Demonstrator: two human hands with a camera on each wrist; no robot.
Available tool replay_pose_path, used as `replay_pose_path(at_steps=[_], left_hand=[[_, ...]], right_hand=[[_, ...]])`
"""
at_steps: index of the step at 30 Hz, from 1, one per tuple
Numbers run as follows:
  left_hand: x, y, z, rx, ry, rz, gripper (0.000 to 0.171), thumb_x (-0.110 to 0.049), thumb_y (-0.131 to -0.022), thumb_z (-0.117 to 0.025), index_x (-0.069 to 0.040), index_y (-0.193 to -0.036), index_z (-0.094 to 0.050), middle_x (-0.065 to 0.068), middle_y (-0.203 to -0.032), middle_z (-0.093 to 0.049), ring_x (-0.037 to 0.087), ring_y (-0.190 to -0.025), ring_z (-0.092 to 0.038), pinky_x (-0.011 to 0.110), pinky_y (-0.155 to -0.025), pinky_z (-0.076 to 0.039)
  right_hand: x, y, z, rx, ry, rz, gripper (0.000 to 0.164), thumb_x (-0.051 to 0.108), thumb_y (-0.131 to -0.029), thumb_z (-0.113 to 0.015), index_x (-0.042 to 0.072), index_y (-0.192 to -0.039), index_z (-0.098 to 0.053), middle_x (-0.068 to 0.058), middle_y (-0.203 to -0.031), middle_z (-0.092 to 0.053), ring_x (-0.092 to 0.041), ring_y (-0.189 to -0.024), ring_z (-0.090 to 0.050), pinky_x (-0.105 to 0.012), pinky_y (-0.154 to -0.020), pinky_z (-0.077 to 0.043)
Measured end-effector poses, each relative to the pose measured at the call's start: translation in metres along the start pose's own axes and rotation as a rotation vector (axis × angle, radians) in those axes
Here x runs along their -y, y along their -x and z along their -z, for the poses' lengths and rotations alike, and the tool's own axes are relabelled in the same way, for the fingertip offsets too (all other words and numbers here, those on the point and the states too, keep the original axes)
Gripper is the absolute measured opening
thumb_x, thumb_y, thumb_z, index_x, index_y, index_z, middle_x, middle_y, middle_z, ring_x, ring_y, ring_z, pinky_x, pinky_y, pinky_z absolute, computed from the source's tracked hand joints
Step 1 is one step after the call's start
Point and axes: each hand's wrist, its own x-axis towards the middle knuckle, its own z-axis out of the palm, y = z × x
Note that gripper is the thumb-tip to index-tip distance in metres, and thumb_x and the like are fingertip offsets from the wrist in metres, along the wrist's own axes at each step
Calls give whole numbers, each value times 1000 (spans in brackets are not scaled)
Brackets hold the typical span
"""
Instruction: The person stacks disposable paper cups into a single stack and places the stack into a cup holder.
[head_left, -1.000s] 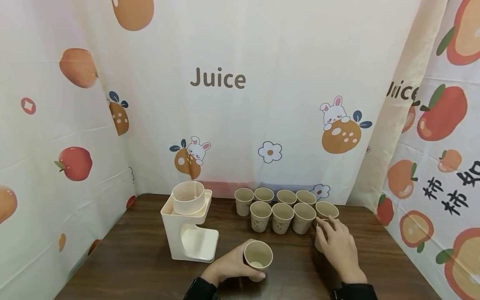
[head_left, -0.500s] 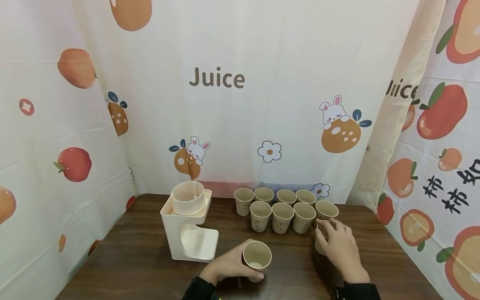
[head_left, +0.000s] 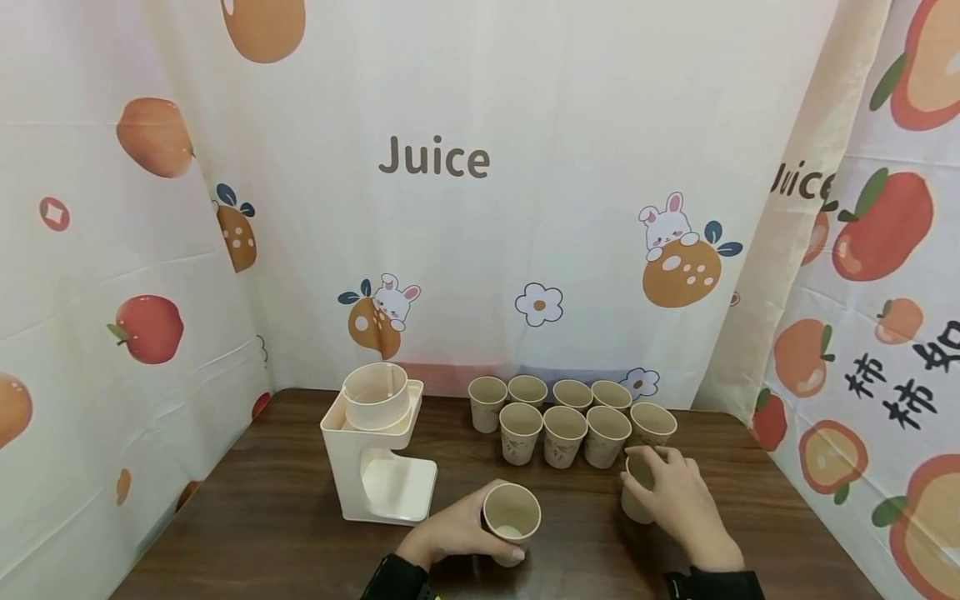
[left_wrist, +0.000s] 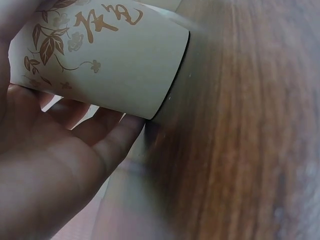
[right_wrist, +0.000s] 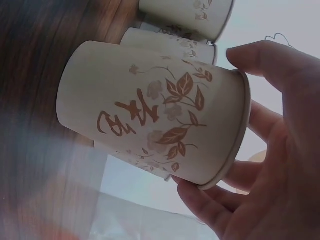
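My left hand [head_left: 459,527] grips a beige paper cup [head_left: 513,510] at the table's front. The cup stands upright with its mouth up, and its inside looks bare. In the left wrist view, fingers curl around the same cup [left_wrist: 115,55], its brown leaf print facing the camera and its base at the tabletop. To the right, my right hand [head_left: 678,500] holds a second paper cup [head_left: 634,505] near its rim, fingers covering much of it from above. The right wrist view shows thumb and fingertips around the rim of that printed cup [right_wrist: 145,110].
Several matching paper cups [head_left: 566,433] stand in a cluster at the back, just beyond the right hand's cup. A cream-coloured juicer-like machine [head_left: 352,467] with a round top container stands on the left. Printed curtains [head_left: 465,233] border the brown wooden table [head_left: 247,517].
My right hand has drawn its cup slightly nearer to me and leftward, away from the cup behind it. The left hand and its cup have shifted a touch left.
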Motion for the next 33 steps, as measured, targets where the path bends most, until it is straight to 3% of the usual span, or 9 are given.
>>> replay_pose_path(at_steps=[9,17,24,33], left_hand=[[0,-1,0,-8,-35,-11,63,-17,-71,-80,-20,-126,-48,16,-121,-57,36,-110,-51,49,-95,-43],[0,0,1,-7,-23,-8,64,-16,-72,-80,-20,-127,-48,17,-122,-56,38,-111,-50,49,-95,-42],[-1,0,1,-17,-16,-30,70,-14,-72,-80,-20,-130,-43,16,-123,-55,39,-113,-47,53,-96,-40],[-3,2,1,-18,-29,-16,69,-14,-71,-81,-20,-129,-44,16,-122,-55,39,-112,-48,51,-97,-40]], right_hand=[[3,-1,0,31,-34,-14,45,44,-84,-64,15,-119,-61,-35,-105,-52,-51,-90,-48,-62,-74,-41],[19,-2,2,-16,-156,19,46,43,-84,-66,16,-120,-61,-32,-103,-54,-49,-95,-49,-63,-75,-42],[40,-2,9,-50,-258,59,48,44,-84,-66,17,-123,-60,-24,-105,-55,-38,-100,-51,-59,-80,-43],[62,-1,20,-132,-303,118,48,43,-83,-68,25,-126,-58,-11,-108,-55,-24,-103,-49,-54,-82,-44]])
